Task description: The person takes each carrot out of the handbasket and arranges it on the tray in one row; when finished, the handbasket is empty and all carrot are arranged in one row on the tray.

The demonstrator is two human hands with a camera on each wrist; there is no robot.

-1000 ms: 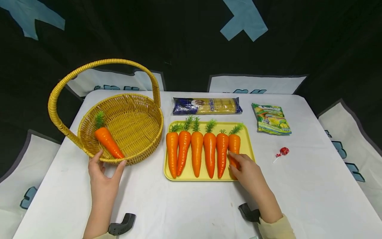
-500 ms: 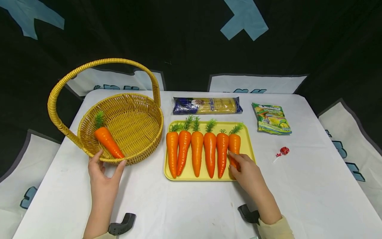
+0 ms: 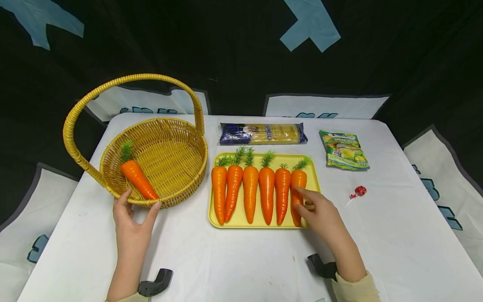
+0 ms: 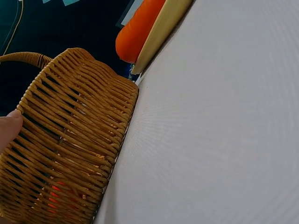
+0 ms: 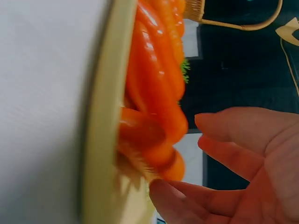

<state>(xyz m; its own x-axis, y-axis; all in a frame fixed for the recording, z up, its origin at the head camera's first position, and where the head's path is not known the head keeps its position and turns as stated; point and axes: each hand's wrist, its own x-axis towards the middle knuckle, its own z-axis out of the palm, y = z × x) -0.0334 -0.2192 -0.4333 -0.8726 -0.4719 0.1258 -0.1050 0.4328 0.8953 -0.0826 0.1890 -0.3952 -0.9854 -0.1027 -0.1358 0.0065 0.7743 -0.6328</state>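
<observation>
In the head view, my left hand (image 3: 133, 230) holds the near rim of the yellow wicker basket (image 3: 171, 157), thumb and index finger spread along it. The left wrist view shows the thumb (image 4: 8, 128) against the rim. One carrot (image 3: 138, 179) with a green tuft lies at the basket's left side. My right hand (image 3: 325, 216) hovers over the right edge of the yellow tray (image 3: 313, 180), fingers spread beside the rightmost carrot (image 3: 298, 180). In the right wrist view, a gap shows between the thumb (image 5: 219, 123) and the carrots; whether a lower finger touches one, I cannot tell.
Several carrots (image 3: 250, 193) lie side by side on the tray, tufts away from me. Behind it is a blue and yellow pasta packet (image 3: 264, 134). A green and yellow packet (image 3: 344, 150) and a red lollipop (image 3: 360, 191) lie to the right on the white table (image 3: 241, 268).
My right hand has shifted slightly right, and more of the rightmost carrot now shows. My left hand and the basket keep their places.
</observation>
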